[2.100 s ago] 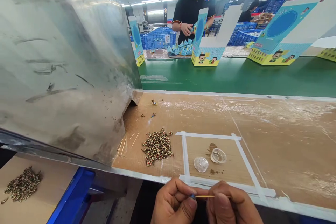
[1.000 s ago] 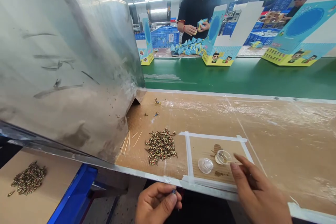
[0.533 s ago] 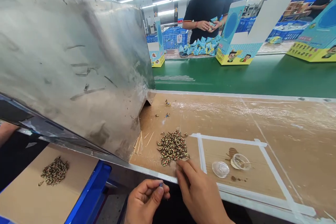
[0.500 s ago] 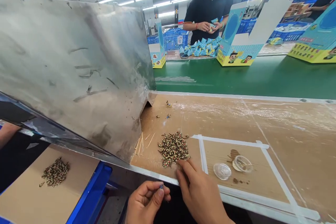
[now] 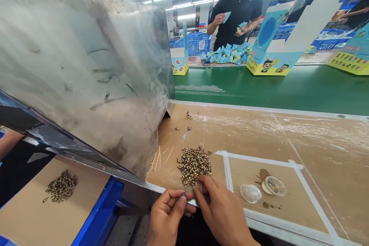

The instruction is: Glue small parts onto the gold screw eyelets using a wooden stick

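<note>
My left hand (image 5: 167, 215) is closed at the table's front edge, pinching a small blue piece (image 5: 183, 194) between thumb and forefinger. Most of that piece is hidden by the fingertips. Close by on the right, my right hand (image 5: 223, 211) has its fingers curled together; whatever they pinch is too small or covered to make out. Its fingertips are at the near edge of a pile of small dark, cream and red figure parts (image 5: 195, 163). Beyond the pile lie a few loose small figures (image 5: 188, 114), one with blue on it.
A metal panel (image 5: 86, 73) stands at left. Toothpicks (image 5: 157, 159) lie beside it. Inside a taped rectangle sit a clear lid (image 5: 250, 193) and a clear cup (image 5: 273, 186) near brown stains. Cartons (image 5: 271, 61) stand on the green belt (image 5: 213, 84); a co-worker handles blue packets behind it.
My right hand has drawn from the pile toward my left hand, its fingers now more curled. The left hand keeps its pinch. Across the belt, the co-worker's hands have moved apart.
</note>
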Demonstrator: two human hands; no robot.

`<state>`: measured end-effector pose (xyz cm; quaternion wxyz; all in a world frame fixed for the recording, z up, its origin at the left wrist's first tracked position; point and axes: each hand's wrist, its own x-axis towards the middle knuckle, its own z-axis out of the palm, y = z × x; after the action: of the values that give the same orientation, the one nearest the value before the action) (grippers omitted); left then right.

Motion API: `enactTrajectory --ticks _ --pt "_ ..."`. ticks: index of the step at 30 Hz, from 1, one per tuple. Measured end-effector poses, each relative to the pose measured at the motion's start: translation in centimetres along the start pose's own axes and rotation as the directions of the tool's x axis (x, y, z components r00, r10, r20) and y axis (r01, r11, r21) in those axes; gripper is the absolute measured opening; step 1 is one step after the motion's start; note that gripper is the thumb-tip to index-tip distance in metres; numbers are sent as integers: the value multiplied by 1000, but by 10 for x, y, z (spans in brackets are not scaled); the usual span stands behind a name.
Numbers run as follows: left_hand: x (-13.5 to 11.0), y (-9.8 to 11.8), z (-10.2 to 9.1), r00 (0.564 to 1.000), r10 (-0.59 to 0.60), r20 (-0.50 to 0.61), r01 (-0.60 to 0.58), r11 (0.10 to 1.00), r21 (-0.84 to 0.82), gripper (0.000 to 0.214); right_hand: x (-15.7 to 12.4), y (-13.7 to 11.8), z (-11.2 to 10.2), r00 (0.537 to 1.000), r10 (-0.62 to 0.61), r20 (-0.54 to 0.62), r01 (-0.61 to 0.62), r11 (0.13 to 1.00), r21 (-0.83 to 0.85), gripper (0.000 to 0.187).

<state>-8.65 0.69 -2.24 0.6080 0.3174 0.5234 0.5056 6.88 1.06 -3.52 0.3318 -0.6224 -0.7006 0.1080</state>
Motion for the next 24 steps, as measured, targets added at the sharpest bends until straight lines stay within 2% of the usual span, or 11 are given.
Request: enactTrajectory --ticks 4,9,15,18,20,22,24 --pt "1 -5 -2 1000 -1 -2 1 1000 8 51 3 3 6 998 17 59 -18 999 26 14" --pt "0 -6 -4 1000 2 -11 -2 999 34 51 3 9 5 997 23 75 -32 992 121 12" --pt "-1 -6 0 999 30 -38 -29 999 42 51 -2 13 -3 996 13 88 -40 948 317 25" --pt "-3 -5 3 998 46 -35 -43 997 60 50 -12 11 -7 996 7 94 -50 882 469 25" --pt "-6 -2 4 998 55 -20 -53 996 78 50 -21 7 -12 991 32 126 -98 821 562 29" --pt "-10 2 5 998 61 -3 -60 994 96 48 -31 1 -17 979 92 181 -186 757 626 38" --pt "-16 7 6 998 62 27 -65 989 133 45 -39 -7 -24 948 198 251 -319 637 702 48"
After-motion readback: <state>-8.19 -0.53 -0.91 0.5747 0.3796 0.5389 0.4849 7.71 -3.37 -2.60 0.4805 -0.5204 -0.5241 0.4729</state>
